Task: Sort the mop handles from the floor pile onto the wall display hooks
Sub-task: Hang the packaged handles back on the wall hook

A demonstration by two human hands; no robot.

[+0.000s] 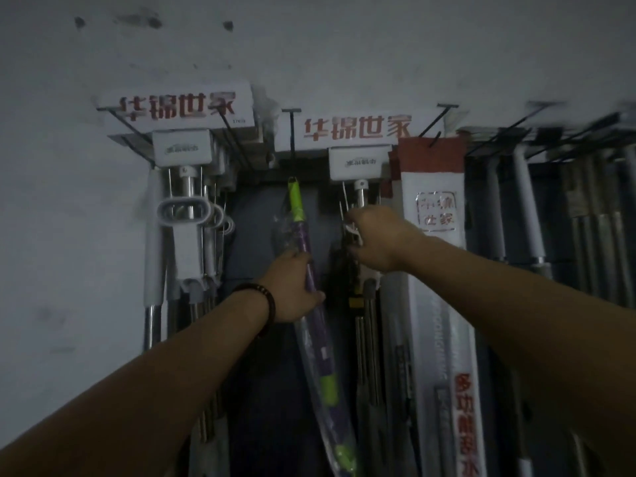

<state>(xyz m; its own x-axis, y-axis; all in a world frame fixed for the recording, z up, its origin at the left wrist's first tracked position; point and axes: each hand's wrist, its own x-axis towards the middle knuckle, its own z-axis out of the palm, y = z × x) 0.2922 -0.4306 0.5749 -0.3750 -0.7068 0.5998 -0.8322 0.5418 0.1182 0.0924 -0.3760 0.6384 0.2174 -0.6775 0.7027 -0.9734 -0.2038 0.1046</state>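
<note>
Reaching forward with both bare arms, you are gripping the purple-and-lime-green mop handle (325,342), sleeved in clear plastic, with your left hand (292,287). Its fingers are wrapping round the purple shaft partway up, and a dark beaded bracelet (266,304) is sitting on that wrist. The handle is standing nearly upright with its top leaning slightly left. Its lower end is running out of view at the bottom, and its green tip is lying just below the black wire display hook (292,132). Whether the tip is hanging on that hook is not something you can tell. Your right hand (375,235) is reaching a little higher and to the right, fingers curling in against the hanging steel mop with a white cap (361,189). A scrap of white is showing at the fingertips, but you cannot tell whether the hand is closing on anything. Just beside that hand, a tall white carton with a red top and red characters (437,270) is hanging. To the left, steel mops with white oval grips (184,210) are hanging in a bunch, well apart from the handle you are holding. Above them, two white header cards with red characters (358,127) are sitting on the hooks. Pale poles (526,218) are blurring off to the right against the stained grey wall (344,46).
</note>
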